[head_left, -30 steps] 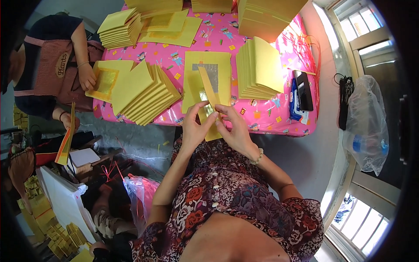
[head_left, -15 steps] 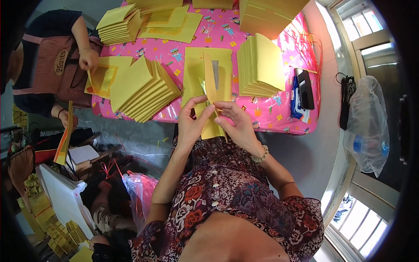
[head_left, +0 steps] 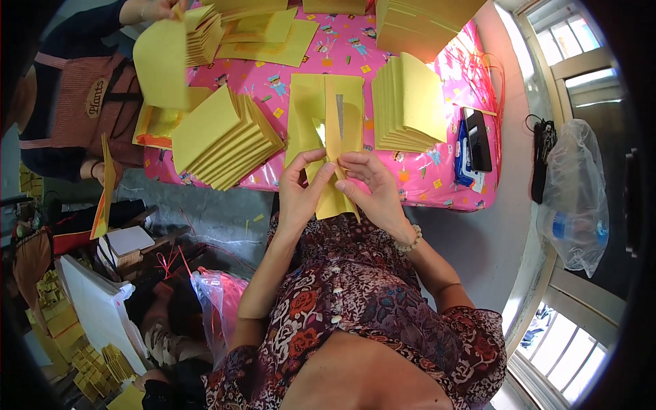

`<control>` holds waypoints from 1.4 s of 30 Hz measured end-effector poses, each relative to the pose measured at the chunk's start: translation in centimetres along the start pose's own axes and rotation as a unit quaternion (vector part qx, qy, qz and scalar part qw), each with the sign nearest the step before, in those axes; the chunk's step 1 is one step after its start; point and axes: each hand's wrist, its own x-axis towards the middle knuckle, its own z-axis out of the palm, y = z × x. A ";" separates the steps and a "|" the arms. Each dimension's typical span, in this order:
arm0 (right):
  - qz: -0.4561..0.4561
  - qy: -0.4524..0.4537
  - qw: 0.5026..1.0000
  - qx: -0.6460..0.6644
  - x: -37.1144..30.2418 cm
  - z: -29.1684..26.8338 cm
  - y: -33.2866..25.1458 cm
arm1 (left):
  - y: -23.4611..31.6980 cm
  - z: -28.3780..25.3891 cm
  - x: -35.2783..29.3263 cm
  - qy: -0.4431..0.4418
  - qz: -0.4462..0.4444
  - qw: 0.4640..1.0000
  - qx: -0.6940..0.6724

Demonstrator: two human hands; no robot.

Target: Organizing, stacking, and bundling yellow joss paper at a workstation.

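A sheet of yellow paper (head_left: 301, 96) with a silver patch lies lengthwise before me, its near end reaching past the table edge. A narrow folded strip of it stands along the middle. My left hand (head_left: 305, 188) pinches the near part of this paper between thumb and fingers. Close beside it, my right hand (head_left: 372, 191) is closed on the same paper, thumb and fingertips at the fold. To the left of the sheet leans a stack of folded yellow paper (head_left: 222, 140); another folded stack (head_left: 408, 102) stands to its right.
The table has a pink patterned cover (head_left: 273, 181). A black phone (head_left: 477, 139) rests on a blue packet near its right edge, with red strings (head_left: 478, 72) behind. At left a co-worker's raised hand (head_left: 158, 9) holds a yellow sheet (head_left: 160, 65). A clear plastic bag (head_left: 577, 198) hangs at right.
The folded strip has shifted slightly right and lies straighter; my hands have barely moved. The co-worker's upper hand has risen away from the table, lifting a yellow sheet.
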 end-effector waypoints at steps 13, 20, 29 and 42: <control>0.024 -0.002 0.999 0.040 0.2 0.0 -0.2 | 0.0 0.1 0.3 0.009 0.017 1.000 0.018; -0.037 0.046 0.996 -0.061 0.6 0.1 0.9 | -0.9 0.0 0.4 0.003 0.004 0.999 0.040; 0.002 0.036 0.984 -0.173 1.2 0.1 3.8 | -4.6 -0.8 1.0 0.011 -0.101 0.995 -0.001; 0.042 0.019 0.999 0.014 1.2 -0.8 5.4 | -4.7 -0.9 1.5 0.032 -0.114 0.993 -0.008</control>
